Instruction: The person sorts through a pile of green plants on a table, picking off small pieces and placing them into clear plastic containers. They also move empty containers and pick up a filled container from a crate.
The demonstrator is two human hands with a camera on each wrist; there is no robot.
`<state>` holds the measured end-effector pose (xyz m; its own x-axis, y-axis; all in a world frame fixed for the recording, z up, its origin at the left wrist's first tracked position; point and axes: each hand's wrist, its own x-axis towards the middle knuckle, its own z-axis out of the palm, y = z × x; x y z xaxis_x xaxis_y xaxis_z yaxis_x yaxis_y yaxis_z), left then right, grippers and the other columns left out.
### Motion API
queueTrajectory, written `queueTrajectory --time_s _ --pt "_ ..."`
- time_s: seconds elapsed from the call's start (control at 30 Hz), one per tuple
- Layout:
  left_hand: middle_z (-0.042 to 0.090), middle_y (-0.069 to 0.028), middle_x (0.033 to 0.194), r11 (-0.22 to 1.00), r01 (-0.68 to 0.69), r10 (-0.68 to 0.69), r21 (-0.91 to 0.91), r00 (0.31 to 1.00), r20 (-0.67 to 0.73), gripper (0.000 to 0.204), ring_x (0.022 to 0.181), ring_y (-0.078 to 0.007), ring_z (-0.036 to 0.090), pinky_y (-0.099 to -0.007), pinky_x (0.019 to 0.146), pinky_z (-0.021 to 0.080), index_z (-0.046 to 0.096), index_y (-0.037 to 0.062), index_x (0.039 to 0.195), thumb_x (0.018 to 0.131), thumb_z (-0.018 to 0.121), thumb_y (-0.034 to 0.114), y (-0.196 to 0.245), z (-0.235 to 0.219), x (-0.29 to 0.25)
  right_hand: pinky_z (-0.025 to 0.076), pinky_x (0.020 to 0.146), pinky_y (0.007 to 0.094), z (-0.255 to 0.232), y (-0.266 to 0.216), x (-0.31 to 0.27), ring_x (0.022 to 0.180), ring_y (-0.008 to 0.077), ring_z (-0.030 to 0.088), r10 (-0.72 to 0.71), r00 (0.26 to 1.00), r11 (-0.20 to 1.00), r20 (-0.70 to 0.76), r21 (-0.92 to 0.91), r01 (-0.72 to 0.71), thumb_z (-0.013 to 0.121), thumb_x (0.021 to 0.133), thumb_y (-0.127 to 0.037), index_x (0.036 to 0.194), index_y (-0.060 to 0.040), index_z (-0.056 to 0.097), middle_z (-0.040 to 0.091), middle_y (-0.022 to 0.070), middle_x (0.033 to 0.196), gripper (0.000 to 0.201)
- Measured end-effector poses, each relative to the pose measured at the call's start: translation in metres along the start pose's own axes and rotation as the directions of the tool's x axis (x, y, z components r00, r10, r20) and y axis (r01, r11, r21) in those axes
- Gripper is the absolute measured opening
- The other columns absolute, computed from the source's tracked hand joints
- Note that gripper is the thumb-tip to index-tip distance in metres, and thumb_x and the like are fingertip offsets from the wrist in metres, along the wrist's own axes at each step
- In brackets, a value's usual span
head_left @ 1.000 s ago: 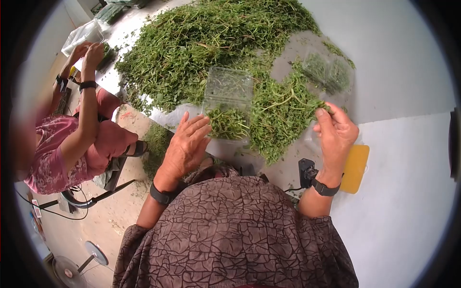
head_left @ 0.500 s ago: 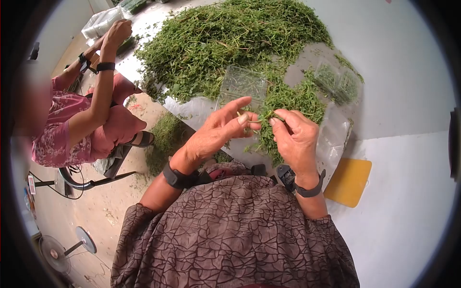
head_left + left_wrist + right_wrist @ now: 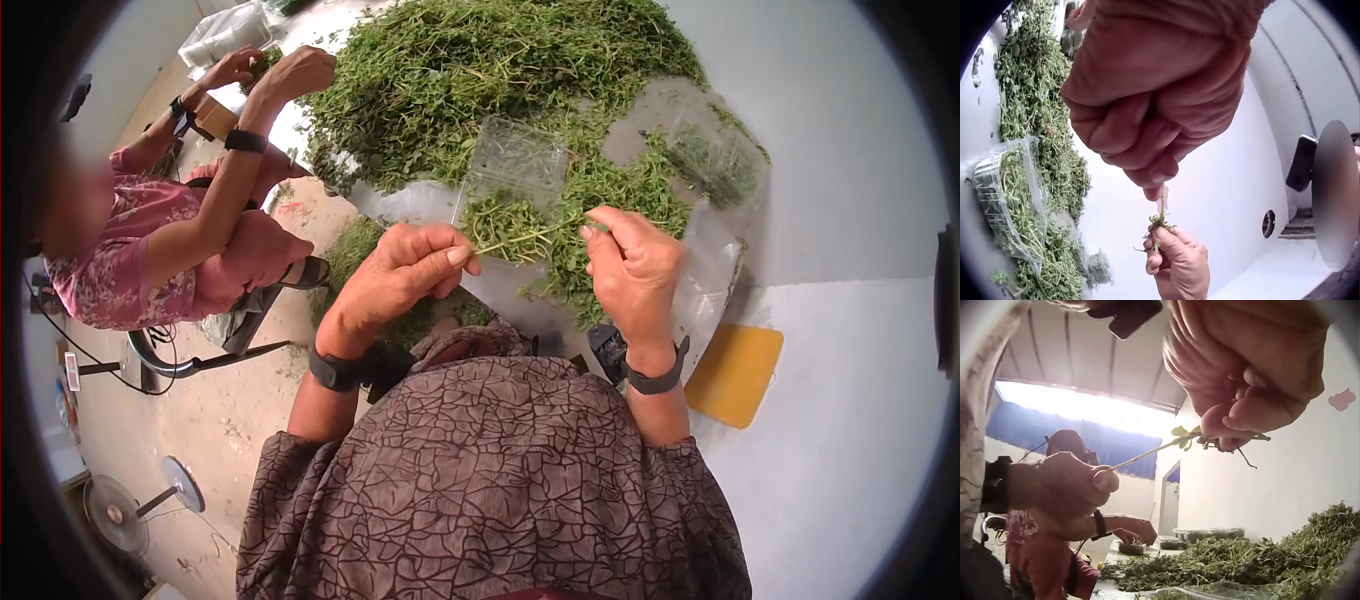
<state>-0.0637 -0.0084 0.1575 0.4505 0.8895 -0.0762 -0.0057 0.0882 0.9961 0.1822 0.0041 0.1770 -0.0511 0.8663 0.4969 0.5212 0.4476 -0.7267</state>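
A thin green stem [image 3: 522, 238] stretches between the two hands above an open clear plastic box [image 3: 520, 165] with greens in its near half. My left hand [image 3: 398, 280] pinches the bare end of the stem between thumb and curled fingers. The leafy end is gripped by my right hand [image 3: 638, 268], over loose greens. In the right wrist view the stem [image 3: 1154, 450] runs straight from the left hand [image 3: 1075, 481] to small leaves at the right fingertips. The left wrist view has the right hand [image 3: 1182, 265] below, holding the leafy part.
A large heap of greens [image 3: 480, 80] covers the table's far side. A filled clear box [image 3: 712, 165] lies at the right, with empty clear plastic [image 3: 708, 250] nearer. A yellow board [image 3: 735, 375] is at the right edge. At the left another person [image 3: 180, 225] handles greens beside white containers [image 3: 228, 35].
The right hand came from the right side to the middle with greens. The left hand took hold of the stem's end, then moved left, so the stem now spans the gap.
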Motion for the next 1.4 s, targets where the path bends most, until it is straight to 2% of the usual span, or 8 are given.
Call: queueTrajectory --time_s 0.1,0.2,0.47,0.67,0.87,0.97,1.2,1.4 --pt "0.046 0.0034 0.058 0.998 -0.043 0.041 -0.054 0.998 -0.044 0.027 0.05 -0.0044 0.037 -0.0214 0.047 0.026 0.064 0.0008 0.086 0.099 0.052 0.021 0.0 -0.013 -0.019 0.045 0.051 0.0271 -0.005 0.011 0.003 0.054 0.0158 0.058 -0.069 0.994 0.974 -0.086 -0.222 0.049 0.068 0.077 0.003 0.09 0.0029 0.069 0.064 0.0106 0.068 0.013" --pt "0.047 0.003 0.057 0.981 -0.09 0.067 -0.174 0.989 -0.132 0.024 0.05 -0.0039 0.037 -0.0198 0.047 0.027 0.064 0.0006 0.089 0.1 0.05 0.018 0.002 -0.037 -0.047 0.043 0.046 0.0219 -0.033 0.015 0.011 0.053 0.0066 0.056 0.318 0.933 0.948 -0.167 0.039 -0.316 0.065 0.085 0.0 0.096 0.0026 0.07 0.065 0.0038 0.074 0.012" --pt "0.054 0.0025 0.074 0.954 -0.121 0.012 -0.274 0.929 -0.37 0.023 0.058 -0.0023 0.039 -0.0163 0.052 0.031 0.063 -0.0001 0.108 0.101 0.049 0.017 -0.015 -0.022 -0.015 0.049 0.051 0.0242 0.022 0.027 0.006 0.059 0.0121 0.063 0.164 0.981 0.984 0.108 0.051 -0.171 0.066 0.085 -0.001 0.11 0.0028 0.066 0.069 0.014 0.089 0.026" --pt "0.059 0.002 0.083 0.981 -0.149 0.186 0.122 0.897 -0.4 0.022 0.071 -0.0041 0.049 -0.0195 0.061 0.04 0.064 0.0015 0.114 0.099 0.051 0.012 -0.022 -0.004 0.011 0.053 0.058 0.0264 0.002 0.035 0.007 0.068 0.0158 0.068 0.299 0.951 0.95 0.076 0.066 -0.304 0.064 0.088 -0.004 0.116 0.0043 0.062 0.07 0.0163 0.094 0.029" --pt "0.063 -0.0065 0.092 0.784 -0.23 0.434 0.577 0.868 -0.243 0.024 0.082 -0.0153 0.06 -0.0265 0.073 0.047 0.064 0.0035 0.113 0.091 0.055 -0.001 -0.005 0.008 0.033 0.051 0.058 0.0261 -0.028 0.058 -0.003 0.067 0.0139 0.068 0.371 0.929 0.928 0.01 0.034 -0.371 0.063 0.09 -0.009 0.111 0.0036 0.064 0.07 0.0113 0.086 0.024" --pt "0.059 -0.0116 0.112 0.331 -0.296 0.54 0.896 0.838 0.078 0.039 0.107 -0.0319 0.055 -0.0438 0.09 0.045 0.06 0.008 0.12 0.082 0.063 -0.002 -0.023 0.012 0.048 0.051 0.058 0.0266 -0.04 0.065 -0.009 0.067 0.0143 0.067 0.425 0.902 0.904 -0.071 -0.017 -0.427 0.062 0.091 -0.011 0.108 0.0036 0.065 0.07 0.0103 0.084 0.023" --pt "0.057 -0.0109 0.112 0.423 -0.267 0.355 0.866 0.928 0.113 0.038 0.106 -0.0313 0.053 -0.0427 0.092 0.041 0.06 0.007 0.113 0.077 0.072 0.013 -0.042 0.037 0.035 0.05 0.058 0.0305 -0.05 0.088 -0.023 0.064 0.0194 0.066 0.484 0.87 0.87 -0.098 -0.054 -0.49 0.064 0.088 -0.011 0.105 0.0036 0.066 0.07 0.0135 0.081 0.022" --pt "0.06 -0.0097 0.099 0.379 -0.235 0.292 0.895 0.948 0.125 0.027 0.098 -0.03 0.055 -0.0409 0.089 0.041 0.064 0.0052 0.101 0.075 0.071 0.012 -0.065 0.038 0.048 0.05 0.067 0.0445 -0.035 0.098 -0.027 0.073 0.0367 0.063 0.248 0.967 0.807 0.058 -0.565 -0.173 0.073 0.079 -0.017 0.104 0.0017 0.065 0.066 0.02 0.081 0.033"
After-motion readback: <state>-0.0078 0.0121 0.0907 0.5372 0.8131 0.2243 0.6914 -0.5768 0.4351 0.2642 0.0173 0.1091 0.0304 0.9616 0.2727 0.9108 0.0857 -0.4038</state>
